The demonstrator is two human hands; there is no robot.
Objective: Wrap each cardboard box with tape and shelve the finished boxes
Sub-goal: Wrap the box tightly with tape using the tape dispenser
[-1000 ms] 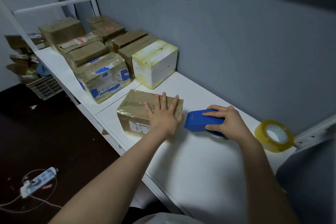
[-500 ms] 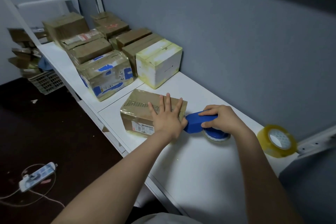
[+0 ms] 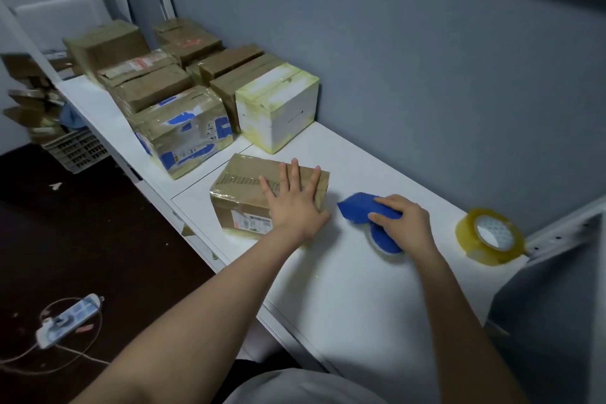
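A white table (image 3: 360, 298) carries taped boxes (image 3: 183, 131) ranked at its far end. Nearer, a cardboard box (image 3: 239, 197) lies under the left hand (image 3: 295, 207) — fingers straight, spread flat on top — while the right hand (image 3: 406, 223) grips a blue tape dispenser (image 3: 360, 207) just beside it; a tape roll (image 3: 465, 236) stands apart.

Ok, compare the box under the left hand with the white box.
The brown box is flatter; the white box stands taller. The left hand rests flat on the brown box; no hand touches the white box. Both wear yellowish tape.
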